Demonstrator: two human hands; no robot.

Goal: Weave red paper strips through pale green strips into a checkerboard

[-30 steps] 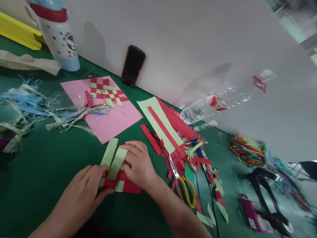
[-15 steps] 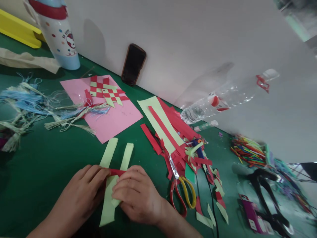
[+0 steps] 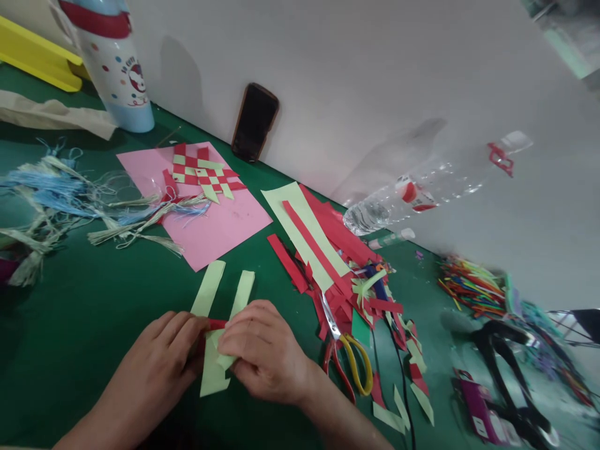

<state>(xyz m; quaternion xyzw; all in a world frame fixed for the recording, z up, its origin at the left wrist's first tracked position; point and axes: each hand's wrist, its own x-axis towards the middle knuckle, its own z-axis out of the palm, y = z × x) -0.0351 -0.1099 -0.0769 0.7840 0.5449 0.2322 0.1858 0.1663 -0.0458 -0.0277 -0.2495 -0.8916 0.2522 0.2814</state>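
Observation:
Near the front of the table, my left hand [image 3: 164,356] pinches a red paper strip [image 3: 216,324] where it crosses the pale green paper strips [image 3: 209,290]. My right hand [image 3: 267,356] is closed on the right-hand green strip, close to the crossing. Two green ends point away from me, and a wider green end [image 3: 214,375] hangs toward me between the hands. Fingers hide most of the red strip and the crossing. Beyond, small red and green woven pieces [image 3: 215,178] lie on a pink sheet [image 3: 225,231].
Red-and-yellow-handled scissors [image 3: 347,356] lie right of my hands among red and green paper scraps [image 3: 337,300]. Blue and cream tassels [image 3: 56,187] spread at left. A flask [image 3: 117,75], a phone [image 3: 254,122] and a plastic bottle [image 3: 412,194] stand along the wall.
My right hand has shifted slightly up over the crossing, covering more of the red strip. The green end nearest me has moved right and now reaches less far toward me.

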